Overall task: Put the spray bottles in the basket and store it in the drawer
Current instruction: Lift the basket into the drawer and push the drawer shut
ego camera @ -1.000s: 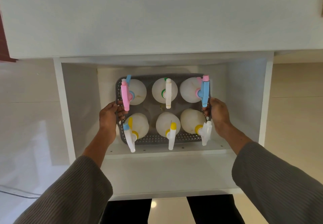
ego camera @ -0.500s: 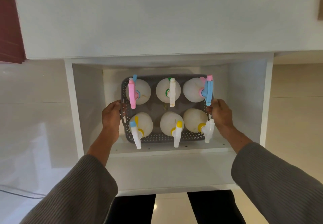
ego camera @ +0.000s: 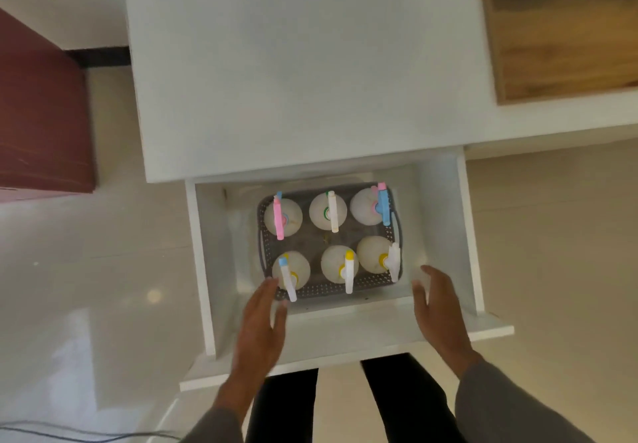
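My left hand (ego camera: pixel 260 318) and right hand (ego camera: pixel 440 308) hover with fingers spread, gripping nothing, over the front edge of the pulled-out white drawer (ego camera: pixel 471 235). Inside the drawer sits the grey perforated plastic basket (ego camera: pixel 324 290), set toward its back, beneath the white cabinet top (ego camera: pixel 303 62). The basket holds six white round spray bottles (ego camera: pixel 328 213), upright in two rows of three, with pink, white, blue and yellow trigger heads. The basket's rear rim lies in shadow. My wrists and sleeves blur at the frame's lower edge.
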The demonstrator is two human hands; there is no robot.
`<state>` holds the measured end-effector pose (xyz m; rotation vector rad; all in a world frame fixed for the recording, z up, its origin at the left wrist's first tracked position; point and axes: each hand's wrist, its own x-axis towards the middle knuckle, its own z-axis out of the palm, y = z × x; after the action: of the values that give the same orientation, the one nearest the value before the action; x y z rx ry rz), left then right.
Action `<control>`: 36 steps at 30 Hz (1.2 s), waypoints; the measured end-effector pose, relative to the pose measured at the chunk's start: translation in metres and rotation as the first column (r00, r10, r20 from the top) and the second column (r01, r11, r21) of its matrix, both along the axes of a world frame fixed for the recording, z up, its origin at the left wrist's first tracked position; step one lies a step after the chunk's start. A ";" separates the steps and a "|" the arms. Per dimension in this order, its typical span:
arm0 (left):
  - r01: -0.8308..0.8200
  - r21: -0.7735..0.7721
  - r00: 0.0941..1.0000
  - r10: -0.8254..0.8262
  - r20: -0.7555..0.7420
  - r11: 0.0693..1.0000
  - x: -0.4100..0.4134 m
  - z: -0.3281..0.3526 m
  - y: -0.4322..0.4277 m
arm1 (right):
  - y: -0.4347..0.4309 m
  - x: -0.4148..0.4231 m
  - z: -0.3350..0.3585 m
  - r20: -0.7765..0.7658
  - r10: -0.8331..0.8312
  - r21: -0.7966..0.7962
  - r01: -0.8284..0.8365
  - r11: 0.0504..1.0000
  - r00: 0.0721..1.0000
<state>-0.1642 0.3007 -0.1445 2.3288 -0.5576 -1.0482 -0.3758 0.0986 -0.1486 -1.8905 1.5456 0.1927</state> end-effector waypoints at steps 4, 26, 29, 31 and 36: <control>0.339 0.060 0.934 -0.343 0.101 0.939 -0.045 0.026 0.016 | 0.041 -0.019 0.029 -0.027 0.259 0.015 -0.258 0.966 0.966; 0.479 0.463 0.733 -0.630 0.258 0.746 -0.160 0.000 0.071 | 0.113 -0.095 -0.008 -0.190 0.729 -0.044 -0.748 0.662 0.657; 0.459 0.468 0.746 -0.614 0.260 0.755 -0.159 -0.001 0.069 | 0.111 -0.092 -0.009 -0.187 0.726 -0.042 -0.744 0.667 0.661; 0.451 0.460 0.749 -0.604 0.271 0.765 -0.157 -0.001 0.067 | 0.111 -0.089 -0.009 -0.189 0.726 -0.037 -0.743 0.668 0.662; 0.445 0.458 0.744 -0.602 0.288 0.769 -0.145 -0.008 0.059 | 0.100 -0.074 -0.006 -0.219 0.731 -0.023 -0.752 0.658 0.646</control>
<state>-0.3088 0.3597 -0.1525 2.8352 -1.3838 -0.9308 -0.4499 0.1984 -0.1546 -2.5793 0.7826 0.6839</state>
